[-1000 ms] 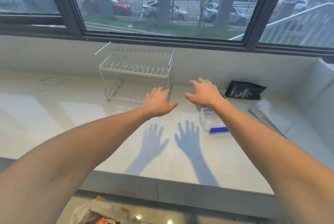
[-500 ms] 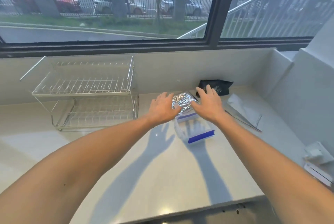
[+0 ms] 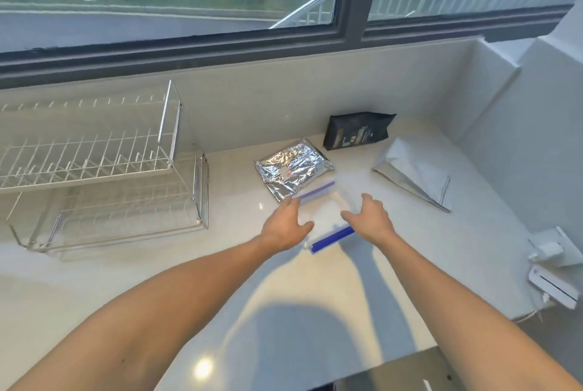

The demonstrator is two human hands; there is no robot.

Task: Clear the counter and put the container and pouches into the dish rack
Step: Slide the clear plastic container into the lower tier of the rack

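Observation:
A clear plastic container [image 3: 325, 212] with blue clips lies on the white counter, between my two hands. My left hand [image 3: 285, 226] sits at its left side and my right hand [image 3: 370, 220] at its right side, fingers spread and touching its edges. A crinkled silver foil pouch [image 3: 291, 171] lies just behind the container. Further back, a black pouch [image 3: 358, 130] leans by the wall, and a white pouch [image 3: 413, 169] lies to the right. The two-tier wire dish rack [image 3: 104, 166] stands at the left with nothing in it.
The counter [image 3: 220, 280] ends at a wall on the right, where white wall fittings [image 3: 555, 264] stick out. A window ledge and backsplash run along the back. The counter's front edge is near the bottom of the view.
The view has swung right and down. Both hands have pulled back from the foil pouch and come down onto the sides of the clear container.

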